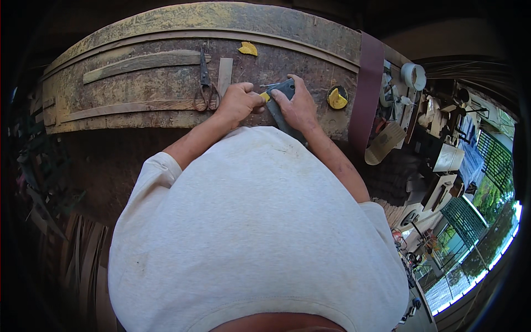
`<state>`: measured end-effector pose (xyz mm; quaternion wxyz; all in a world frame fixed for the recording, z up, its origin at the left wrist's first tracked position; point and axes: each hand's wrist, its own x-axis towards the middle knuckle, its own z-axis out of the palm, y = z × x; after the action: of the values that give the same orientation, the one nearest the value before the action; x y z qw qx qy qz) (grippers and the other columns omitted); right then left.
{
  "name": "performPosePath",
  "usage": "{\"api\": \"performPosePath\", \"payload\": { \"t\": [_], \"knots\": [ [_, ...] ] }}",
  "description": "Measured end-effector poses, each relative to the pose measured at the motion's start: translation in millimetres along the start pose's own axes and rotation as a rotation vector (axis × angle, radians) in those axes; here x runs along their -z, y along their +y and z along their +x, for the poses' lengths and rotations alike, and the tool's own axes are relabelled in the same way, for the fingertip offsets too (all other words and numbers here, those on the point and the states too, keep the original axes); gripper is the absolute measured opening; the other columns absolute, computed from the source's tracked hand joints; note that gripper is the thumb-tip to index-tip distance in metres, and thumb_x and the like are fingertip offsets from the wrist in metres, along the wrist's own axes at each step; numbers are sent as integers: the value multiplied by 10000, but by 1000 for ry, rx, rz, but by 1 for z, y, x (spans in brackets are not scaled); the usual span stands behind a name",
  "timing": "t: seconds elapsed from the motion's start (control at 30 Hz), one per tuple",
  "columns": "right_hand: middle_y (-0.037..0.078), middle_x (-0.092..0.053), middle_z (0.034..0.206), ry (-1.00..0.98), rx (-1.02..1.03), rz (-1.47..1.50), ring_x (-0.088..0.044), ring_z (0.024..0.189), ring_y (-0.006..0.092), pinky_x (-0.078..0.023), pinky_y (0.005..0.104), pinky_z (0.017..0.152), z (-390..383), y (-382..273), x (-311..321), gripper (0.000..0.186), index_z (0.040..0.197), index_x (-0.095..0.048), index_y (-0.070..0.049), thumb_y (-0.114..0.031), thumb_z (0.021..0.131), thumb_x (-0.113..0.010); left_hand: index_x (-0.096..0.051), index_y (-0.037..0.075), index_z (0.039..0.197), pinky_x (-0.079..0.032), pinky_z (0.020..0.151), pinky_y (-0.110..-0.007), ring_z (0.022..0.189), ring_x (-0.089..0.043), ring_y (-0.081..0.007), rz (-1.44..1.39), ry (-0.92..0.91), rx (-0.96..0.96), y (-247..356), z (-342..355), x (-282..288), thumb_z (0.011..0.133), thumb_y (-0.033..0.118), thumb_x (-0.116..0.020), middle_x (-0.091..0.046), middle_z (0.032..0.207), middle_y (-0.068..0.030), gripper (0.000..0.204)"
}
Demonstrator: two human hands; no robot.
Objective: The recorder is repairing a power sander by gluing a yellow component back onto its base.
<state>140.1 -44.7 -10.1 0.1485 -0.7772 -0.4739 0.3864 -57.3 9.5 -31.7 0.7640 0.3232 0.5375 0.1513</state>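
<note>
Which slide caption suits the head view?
Over a worn workbench, the left hand pinches a yellow piece; the right hand grips a grey object.

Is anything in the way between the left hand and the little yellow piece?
Nothing visible: the left hand seems to pinch the yellow piece at its fingertips. The dark grey object in the right hand is on the piece's other side.

Head-worn fisheye, down at hands

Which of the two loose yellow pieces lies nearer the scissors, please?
The upper yellow piece; the lower yellow piece lies right of the right hand.
</note>
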Motion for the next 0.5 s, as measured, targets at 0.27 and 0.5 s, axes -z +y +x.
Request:
{"api": "performPosePath", "payload": {
  "t": [0.27, 0.5],
  "knots": [
    [272, -649, 1448, -7, -6, -16, -634, 1340, 451, -504, 548, 1106, -1, -3, -1, 798, 1546, -510, -64, -492, 934, -790, -624, 27, 869, -668, 677, -354, 716, -740, -192, 277, -219, 133, 25, 27, 20, 896, -24, -768, -722, 862, -103, 156],
    [250, -652, 1457, -3, -5, -26, -642, 1346, 415, -511, 521, 1114, -2, -5, 5, 888, 1534, -519, -45, -535, 863, -832, -625, 20, 892, -665, 639, -357, 701, -740, -196, 123, -124, 196, 26, 19, 9, 881, -41, -762, -738, 891, -125, 150]
  ]
}}
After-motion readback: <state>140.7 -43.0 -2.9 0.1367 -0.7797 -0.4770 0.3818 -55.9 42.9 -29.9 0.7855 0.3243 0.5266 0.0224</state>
